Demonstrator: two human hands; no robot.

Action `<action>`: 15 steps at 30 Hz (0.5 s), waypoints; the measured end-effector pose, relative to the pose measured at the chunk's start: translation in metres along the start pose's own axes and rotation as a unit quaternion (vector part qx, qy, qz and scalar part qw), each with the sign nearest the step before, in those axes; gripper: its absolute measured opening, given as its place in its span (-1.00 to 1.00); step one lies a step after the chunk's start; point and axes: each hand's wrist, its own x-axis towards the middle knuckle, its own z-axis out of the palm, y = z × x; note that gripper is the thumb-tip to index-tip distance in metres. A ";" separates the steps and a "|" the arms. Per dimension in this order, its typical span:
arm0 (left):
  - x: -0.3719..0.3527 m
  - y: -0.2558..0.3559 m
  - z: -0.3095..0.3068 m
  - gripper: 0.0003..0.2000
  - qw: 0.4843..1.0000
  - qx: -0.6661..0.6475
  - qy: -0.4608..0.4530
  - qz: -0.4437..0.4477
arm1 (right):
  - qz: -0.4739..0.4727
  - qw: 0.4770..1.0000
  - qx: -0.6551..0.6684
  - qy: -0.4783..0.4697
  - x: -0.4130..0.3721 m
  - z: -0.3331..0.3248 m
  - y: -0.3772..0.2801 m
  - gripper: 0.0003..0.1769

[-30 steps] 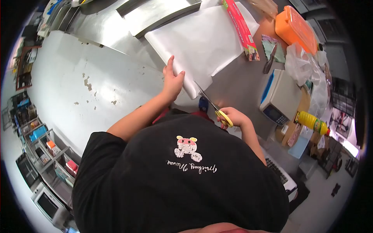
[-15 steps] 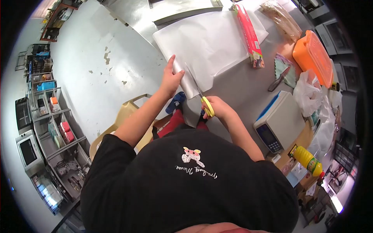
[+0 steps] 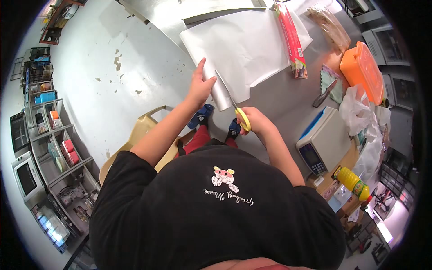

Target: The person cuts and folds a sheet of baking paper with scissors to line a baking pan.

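A large sheet of white baking paper [image 3: 243, 49] lies on the steel table, its near left side curled into a roll [image 3: 219, 95] along the table edge. My left hand [image 3: 200, 87] holds this roll, thumb on top and index finger stretched out along it; the other fingers are mostly hidden. Yellow-handled scissors [image 3: 244, 119] are in my right hand [image 3: 255, 121], fingers wrapped round the handles. Their blades point away from me and lie along the right side of the roll, against the paper.
A red paper-wrap box [image 3: 290, 38] lies across the sheet's right side. Farther right are a knife [image 3: 325, 93] on a cloth, an orange container [image 3: 363, 72], plastic bags [image 3: 355, 108], a scale [image 3: 326, 139] and an oil bottle [image 3: 353, 182]. A beige chair [image 3: 141, 130] stands at left.
The view has shifted slightly. Both hands keep their hold on the paper roll and the scissors, with hardly any movement against the paper.
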 end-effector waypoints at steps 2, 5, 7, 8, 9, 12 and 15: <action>0.002 -0.002 -0.002 -0.27 1.000 0.012 0.004 -0.007 | -0.010 1.000 0.010 0.005 0.002 0.003 -0.003 -0.71; 0.000 -0.005 -0.001 -0.28 1.000 0.014 -0.007 0.003 | -0.012 1.000 0.017 0.011 0.004 0.007 -0.012 -0.69; -0.001 -0.007 0.000 -0.28 1.000 0.013 -0.006 -0.001 | -0.004 1.000 0.013 0.015 0.009 0.007 -0.015 -0.68; -0.002 -0.008 0.001 -0.28 1.000 0.013 -0.004 -0.006 | -0.006 1.000 0.018 0.018 0.012 0.007 -0.015 -0.67; -0.003 -0.009 0.002 -0.28 1.000 0.012 -0.003 -0.006 | -0.007 0.999 0.022 0.022 0.014 0.007 -0.015 -0.67; -0.005 -0.011 0.004 -0.27 1.000 -0.015 -0.005 0.011 | 0.006 0.998 0.019 0.063 0.012 0.013 -0.027 -0.66; -0.011 -0.003 0.004 -0.28 0.999 -0.009 0.002 -0.043 | -0.030 0.997 0.015 0.075 0.013 0.016 -0.034 -0.64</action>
